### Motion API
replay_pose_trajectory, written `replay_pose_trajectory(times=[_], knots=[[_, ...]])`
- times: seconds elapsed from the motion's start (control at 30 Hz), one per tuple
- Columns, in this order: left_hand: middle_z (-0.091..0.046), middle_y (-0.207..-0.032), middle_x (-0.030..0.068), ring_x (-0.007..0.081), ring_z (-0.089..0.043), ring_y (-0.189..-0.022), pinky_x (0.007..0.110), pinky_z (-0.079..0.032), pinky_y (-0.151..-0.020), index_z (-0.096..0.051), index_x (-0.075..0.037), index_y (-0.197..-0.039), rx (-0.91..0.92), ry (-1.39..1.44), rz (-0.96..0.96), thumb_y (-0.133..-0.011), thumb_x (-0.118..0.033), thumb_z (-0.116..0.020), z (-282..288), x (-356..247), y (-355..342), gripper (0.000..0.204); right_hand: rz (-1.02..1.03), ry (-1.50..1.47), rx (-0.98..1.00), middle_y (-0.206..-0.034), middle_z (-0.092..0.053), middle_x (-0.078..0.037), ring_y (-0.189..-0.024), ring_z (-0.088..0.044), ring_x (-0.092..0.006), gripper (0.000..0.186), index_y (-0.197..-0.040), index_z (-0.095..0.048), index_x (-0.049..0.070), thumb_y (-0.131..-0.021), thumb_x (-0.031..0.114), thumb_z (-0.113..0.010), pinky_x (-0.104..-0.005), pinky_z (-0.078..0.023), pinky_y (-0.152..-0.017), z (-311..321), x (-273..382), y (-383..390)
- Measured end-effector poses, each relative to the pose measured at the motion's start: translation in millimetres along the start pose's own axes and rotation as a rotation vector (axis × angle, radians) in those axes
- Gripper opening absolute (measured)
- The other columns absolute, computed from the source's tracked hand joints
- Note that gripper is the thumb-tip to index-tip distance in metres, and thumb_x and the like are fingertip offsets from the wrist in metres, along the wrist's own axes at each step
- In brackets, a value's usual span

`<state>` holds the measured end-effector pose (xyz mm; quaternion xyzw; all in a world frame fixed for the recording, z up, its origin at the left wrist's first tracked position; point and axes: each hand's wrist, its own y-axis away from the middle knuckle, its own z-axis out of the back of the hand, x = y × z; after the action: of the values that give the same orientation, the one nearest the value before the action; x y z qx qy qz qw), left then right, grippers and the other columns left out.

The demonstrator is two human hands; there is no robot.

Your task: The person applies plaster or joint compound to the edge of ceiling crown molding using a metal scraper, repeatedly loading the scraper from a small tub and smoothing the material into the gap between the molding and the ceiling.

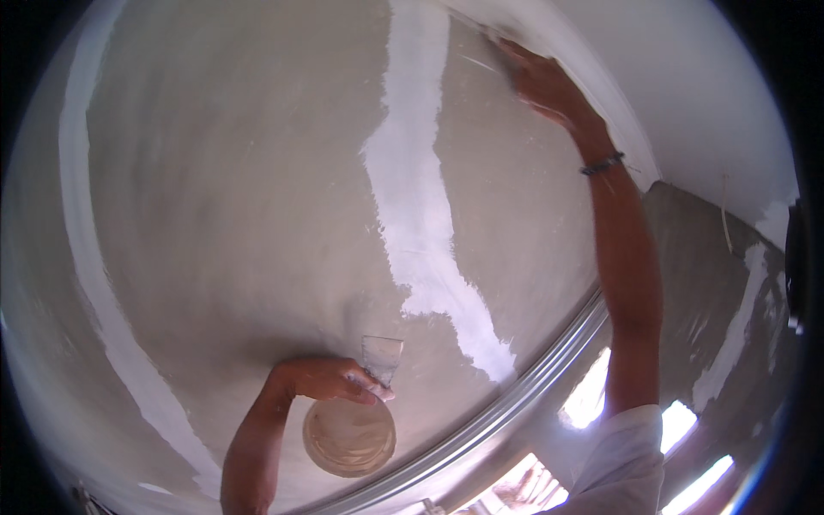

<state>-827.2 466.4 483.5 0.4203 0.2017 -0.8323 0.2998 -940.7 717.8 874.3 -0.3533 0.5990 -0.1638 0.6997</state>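
My left hand (330,380) is low in the middle, closed at the rim of a round bucket (350,436) with tan, smeared contents or bottom. A putty knife (382,356) with a pale, smeared blade sticks up from the same hand's fingers. Up at the top right, my right hand (545,86) reaches to the seam between the grey wall (257,172) and the white cornice (592,77). Its fingers are drawn together and blurred at the tips against the wall; what they hold, if anything, I cannot make out. A dark bracelet (602,163) circles that wrist.
A broad white filler strip (412,189) runs down the wall between my hands. Another white strip (81,215) curves along the left side. Metal rails (481,421) cross below. Bright openings (588,390) and a hanging wire (726,210) are at the right.
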Motion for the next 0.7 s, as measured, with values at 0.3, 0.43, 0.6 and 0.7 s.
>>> replay_pose_trajectory(times=[0.3, 0.43, 0.6, 0.7], knots=[[-0.06, -0.122, 0.0117, 0.0202, -0.053, -0.115, 0.028, -0.036, -0.1, -0.058, -0.001, -0.121, 0.0, -0.011, 0.029, -0.089, -0.03, -0.059, -1, 0, -1, 0.043, -0.46, 0.034, 0.548, -0.112, -0.061, -0.019, -0.076, -0.063, -0.0377, 0.053, -0.137, -0.038, 0.015, -0.085, 0.005, -0.045, -0.0473, -0.05, -0.078, 2, -86, 100], [-0.059, -0.122, 0.0116, 0.0203, -0.054, -0.115, 0.029, -0.036, -0.1, -0.059, -0.002, -0.12, 0.0, 0.005, 0.041, -0.089, -0.032, -0.059, 0, 2, 1, 0.043, -0.473, -0.014, 0.418, -0.112, -0.06, -0.022, -0.075, -0.065, -0.0335, 0.042, -0.126, -0.046, 0.004, -0.085, 0.007, -0.047, -0.0444, -0.051, -0.075, -24, -126, 153], [-0.06, -0.122, 0.0095, 0.0201, -0.054, -0.114, 0.03, -0.036, -0.1, -0.06, -0.005, -0.119, -0.024, -0.008, 0.077, -0.087, -0.034, -0.06, 1, 4, 6, 0.043, -0.771, -0.51, 0.324, -0.081, -0.057, -0.009, -0.053, -0.048, -0.0162, 0.038, -0.122, -0.05, 0.002, -0.085, 0.009, -0.046, -0.0324, -0.04, -0.05, -13, -74, 124], [-0.061, -0.121, 0.0085, 0.0199, -0.055, -0.113, 0.03, -0.037, -0.099, -0.061, -0.006, -0.119, -0.07, -0.019, 0.095, -0.087, -0.036, -0.06, -4, 1, 18, 0.044, -0.919, -0.88, 0.328, -0.06, -0.051, 0.0, -0.041, -0.035, -0.0065, 0.033, -0.118, -0.052, 0.002, -0.087, 0.011, -0.044, -0.0248, -0.029, -0.036, 2, -21, 61]])
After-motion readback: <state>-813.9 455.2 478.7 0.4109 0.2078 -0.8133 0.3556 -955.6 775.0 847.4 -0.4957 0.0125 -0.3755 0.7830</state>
